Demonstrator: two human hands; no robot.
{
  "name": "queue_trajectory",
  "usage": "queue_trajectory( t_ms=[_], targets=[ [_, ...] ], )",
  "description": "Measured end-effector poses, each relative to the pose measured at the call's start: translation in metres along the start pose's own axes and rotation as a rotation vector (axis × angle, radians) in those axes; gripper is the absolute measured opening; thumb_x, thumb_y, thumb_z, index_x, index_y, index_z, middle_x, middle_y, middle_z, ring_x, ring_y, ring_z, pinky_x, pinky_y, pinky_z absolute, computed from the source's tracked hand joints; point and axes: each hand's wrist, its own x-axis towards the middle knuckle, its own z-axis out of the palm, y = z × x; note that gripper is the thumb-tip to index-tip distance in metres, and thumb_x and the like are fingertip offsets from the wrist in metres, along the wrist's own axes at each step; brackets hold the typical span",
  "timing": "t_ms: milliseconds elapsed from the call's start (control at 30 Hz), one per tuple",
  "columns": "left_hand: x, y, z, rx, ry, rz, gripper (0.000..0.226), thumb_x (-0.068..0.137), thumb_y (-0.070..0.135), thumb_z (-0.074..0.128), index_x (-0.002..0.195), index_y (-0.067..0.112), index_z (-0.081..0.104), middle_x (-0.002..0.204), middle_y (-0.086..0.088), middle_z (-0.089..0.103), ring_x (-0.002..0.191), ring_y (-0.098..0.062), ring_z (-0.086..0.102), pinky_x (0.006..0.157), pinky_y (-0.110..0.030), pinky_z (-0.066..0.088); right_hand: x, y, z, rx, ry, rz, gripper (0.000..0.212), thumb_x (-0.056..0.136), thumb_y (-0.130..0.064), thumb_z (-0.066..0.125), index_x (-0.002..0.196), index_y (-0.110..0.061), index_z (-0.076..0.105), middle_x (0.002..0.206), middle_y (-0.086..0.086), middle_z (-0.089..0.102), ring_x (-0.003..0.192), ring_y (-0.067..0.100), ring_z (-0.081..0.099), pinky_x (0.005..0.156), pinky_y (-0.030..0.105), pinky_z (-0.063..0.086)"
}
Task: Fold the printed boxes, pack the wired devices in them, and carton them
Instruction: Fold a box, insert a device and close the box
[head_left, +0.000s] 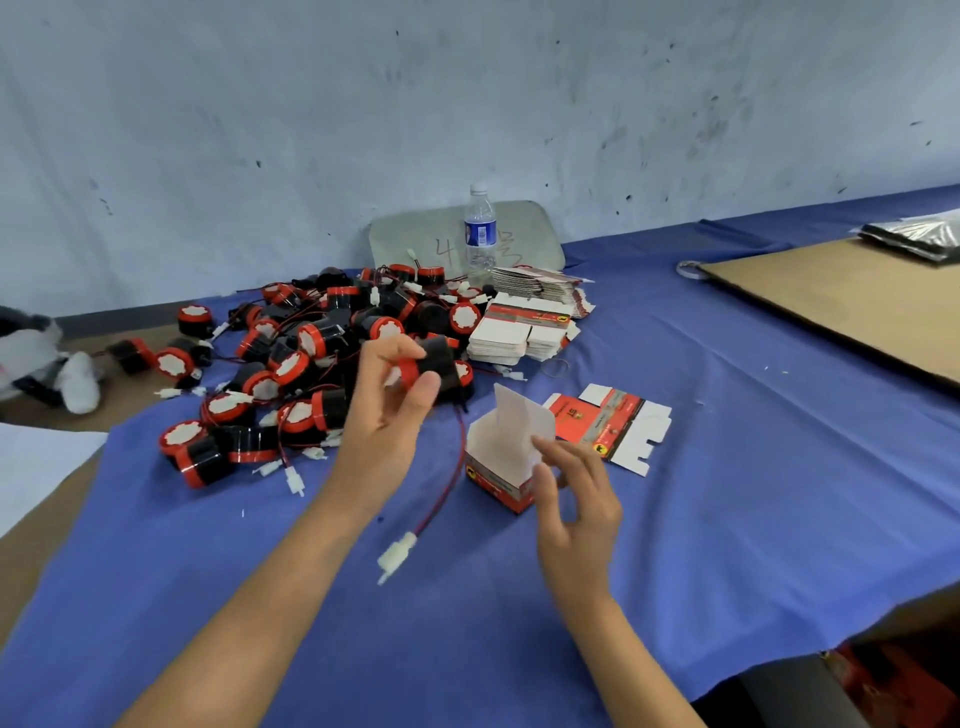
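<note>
Step in hand, by the look of it: loading one device into the erected box. Gripped between the thumb and curled fingers of the left hand, raised above the blue cloth-covered table: a black cylindrical wired device with a red rim, at 11 o'clock from the small red-and-white printed cardboard box. Standing open near the middle of the cloth, lid flap upright at its far side. Steadied from 4 o'clock by the right hand, fingers loosely spread, fingertips only touching the flap and near wall, nothing clamped.

Mind the thin red-and-black wire hanging from the device, down past the box's 9 o'clock side to a white plastic connector low at 7 o'clock. Gather or coil that lead first; otherwise likely to snag on the rim or end up pinched under the lid. Hold the flap back to leave the mouth free. Lower the device straight in, squared to the opening, without tipping the light box over. Tuck wire and connector beside or on top of the body before closing the flap.

Next to hand: a flat unfolded printed box blank at 2 o'clock of the box, a stack of flat blanks at 12 o'clock, the heap of black-and-red devices at 10 o'clock.
</note>
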Motion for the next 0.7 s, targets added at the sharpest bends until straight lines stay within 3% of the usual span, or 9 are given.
queue_trajectory(
  t_ms=[67, 133, 200, 300, 400, 500, 600, 633, 700],
  targets=[
    [-0.004, 0.010, 0.011, -0.083, -0.036, -0.062, 0.022, 0.094, 0.022, 0.053, 0.102, 0.043, 0.051, 0.093, -0.015, 0.053, 0.067, -0.014, 0.057, 0.061, -0.025, 0.050, 0.002, -0.013, -0.007, 0.250, -0.102, 0.280, 0.026, 0.088, -0.031, 0.059, 0.113, -0.028, 0.066, 0.099, 0.001, 0.068, 0.087, 0.014, 0.065, 0.073, 0.025, 0.053],
    [-0.006, 0.010, 0.020, -0.042, -0.037, -0.112, 0.023, 0.094, 0.018, 0.057, 0.107, 0.036, 0.052, 0.097, -0.012, 0.058, 0.067, -0.018, 0.062, 0.062, -0.027, 0.052, 0.005, -0.022, -0.010, 0.454, -0.238, 0.473, 0.043, 0.083, -0.034, 0.064, 0.126, -0.033, 0.058, 0.101, 0.001, 0.070, 0.088, 0.018, 0.068, 0.072, 0.028, 0.056],
    [-0.008, 0.005, 0.027, 0.153, -0.105, -0.124, 0.039, 0.090, 0.009, 0.064, 0.113, 0.038, 0.053, 0.105, -0.002, 0.060, 0.083, -0.019, 0.065, 0.075, -0.031, 0.056, 0.009, -0.030, -0.012, 0.447, -0.290, 0.533, 0.049, 0.085, -0.019, 0.069, 0.128, -0.036, 0.053, 0.100, -0.002, 0.071, 0.080, 0.017, 0.070, 0.070, 0.029, 0.058],
    [-0.010, -0.004, 0.032, 0.369, -0.279, -0.108, 0.062, 0.083, 0.004, 0.068, 0.119, 0.050, 0.048, 0.118, 0.005, 0.053, 0.100, -0.017, 0.061, 0.091, -0.033, 0.053, 0.019, -0.034, -0.020, 0.338, -0.205, 0.603, 0.040, 0.089, 0.004, 0.061, 0.114, -0.027, 0.062, 0.097, 0.008, 0.068, 0.059, 0.018, 0.066, 0.057, 0.029, 0.056],
    [-0.005, -0.014, 0.032, 0.667, -0.416, -0.056, 0.067, 0.082, 0.016, 0.074, 0.136, 0.043, 0.045, 0.114, 0.002, 0.048, 0.083, -0.007, 0.050, 0.087, -0.025, 0.049, 0.033, -0.032, -0.033, 0.129, -0.348, 0.602, 0.026, 0.083, -0.001, 0.070, 0.099, -0.022, 0.069, 0.092, 0.000, 0.068, 0.055, 0.016, 0.059, 0.057, 0.028, 0.051],
    [0.007, -0.022, 0.032, 0.893, -0.514, -0.039, 0.070, 0.083, 0.027, 0.072, 0.146, 0.032, 0.040, 0.113, -0.004, 0.047, 0.088, -0.015, 0.048, 0.085, -0.031, 0.048, 0.043, -0.035, -0.035, -0.062, -0.605, 0.549, 0.027, 0.082, 0.004, 0.060, 0.081, -0.020, 0.073, 0.063, -0.003, 0.067, 0.059, 0.013, 0.059, 0.064, 0.027, 0.047],
    [0.022, -0.030, 0.027, 0.975, -0.519, -0.104, 0.068, 0.082, 0.035, 0.071, 0.144, 0.026, 0.043, 0.118, -0.007, 0.050, 0.105, -0.024, 0.050, 0.089, -0.035, 0.046, 0.050, -0.041, -0.031, -0.045, -0.575, 0.453, 0.048, 0.082, 0.011, 0.043, 0.068, -0.025, 0.072, 0.067, 0.001, 0.070, 0.065, 0.023, 0.058, 0.063, 0.029, 0.046],
    [0.027, -0.033, 0.027, 0.993, -0.528, -0.114, 0.066, 0.081, 0.038, 0.071, 0.141, 0.024, 0.046, 0.120, -0.007, 0.052, 0.107, -0.025, 0.050, 0.090, -0.035, 0.045, 0.053, -0.042, -0.030, 0.013, -0.557, 0.425, 0.053, 0.081, 0.014, 0.040, 0.067, -0.026, 0.071, 0.072, -0.002, 0.072, 0.070, 0.021, 0.063, 0.068, 0.031, 0.050],
    [0.031, -0.038, 0.028, 1.066, -0.556, -0.104, 0.060, 0.081, 0.050, 0.069, 0.132, 0.022, 0.053, 0.117, -0.004, 0.057, 0.108, -0.025, 0.051, 0.087, -0.036, 0.045, 0.057, -0.041, -0.028, 0.044, -0.537, 0.333, 0.053, 0.082, 0.017, 0.043, 0.070, -0.029, 0.067, 0.078, -0.018, 0.070, 0.079, 0.002, 0.068, 0.072, 0.018, 0.051]
  ],
)
